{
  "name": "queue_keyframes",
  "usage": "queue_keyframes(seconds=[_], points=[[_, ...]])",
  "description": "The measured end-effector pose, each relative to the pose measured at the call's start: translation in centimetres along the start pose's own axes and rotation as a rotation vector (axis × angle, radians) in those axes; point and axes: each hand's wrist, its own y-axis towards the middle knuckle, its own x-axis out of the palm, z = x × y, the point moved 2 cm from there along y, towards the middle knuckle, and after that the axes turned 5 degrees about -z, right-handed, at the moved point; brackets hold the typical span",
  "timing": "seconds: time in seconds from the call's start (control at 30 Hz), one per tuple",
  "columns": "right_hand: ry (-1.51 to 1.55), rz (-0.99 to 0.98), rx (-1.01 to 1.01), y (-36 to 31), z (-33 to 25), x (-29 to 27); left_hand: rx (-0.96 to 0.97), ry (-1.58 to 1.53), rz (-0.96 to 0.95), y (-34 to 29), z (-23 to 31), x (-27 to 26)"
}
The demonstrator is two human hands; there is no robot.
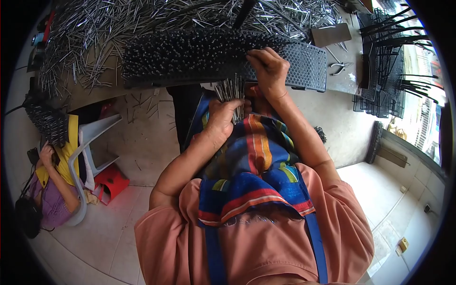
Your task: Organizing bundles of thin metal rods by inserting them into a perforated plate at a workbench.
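Observation:
My left hand is wrapped round a bundle of thin metal rods, held upright above my lap at the table's near edge. Behind it lies a long dark perforated rack. Densely packed rods stand in its holes from the left end to past the middle, while holes show bare on the right. My right hand is over the rack where the standing rods thin out, its fingertips pinched together. Whatever is between those fingertips is too small to make out.
Loose metal rods lie heaped across the table behind the rack. Pliers rest to its right, near a brown flat piece. Dark mesh racks stand far right. At left, another person sits by a grey chair and red bag.

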Motion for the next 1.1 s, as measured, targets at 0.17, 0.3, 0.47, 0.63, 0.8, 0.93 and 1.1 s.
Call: queue_keyframes(seconds=[0.17, 0.3, 0.47, 0.63, 0.8, 0.93, 1.1], points=[[0.072, -0.171, 0.187, -0.7, -1.2, -1.9, 0.019, -0.067, -0.050, -0.5, 0.5, 0.5], [0.225, -0.317, 0.466, -1.4, -2.1, -3.2, -0.016, -0.052, -0.138, -1.5, 0.7, 1.2], [0.440, -0.582, 0.703, -4.3, -0.7, -2.9, 0.005, 0.018, -0.190, -1.7, 0.7, 2.1], [0.652, -0.463, 0.845, -5.4, 0.6, -2.3, 0.070, 0.160, -0.189, -1.7, 0.4, 2.0], [0.601, -0.066, 0.617, -3.0, -1.0, -4.2, 0.046, 0.096, -0.061, -0.3, 0.0, 0.9], [0.473, 0.174, 0.186, -1.3, 1.3, -3.9, -0.023, 0.088, -0.015, -0.2, -0.3, 1.6], [0.428, 0.149, 0.108, -0.5, 1.5, -3.0, -0.013, 0.067, -0.045, -0.1, -0.1, 2.0]])
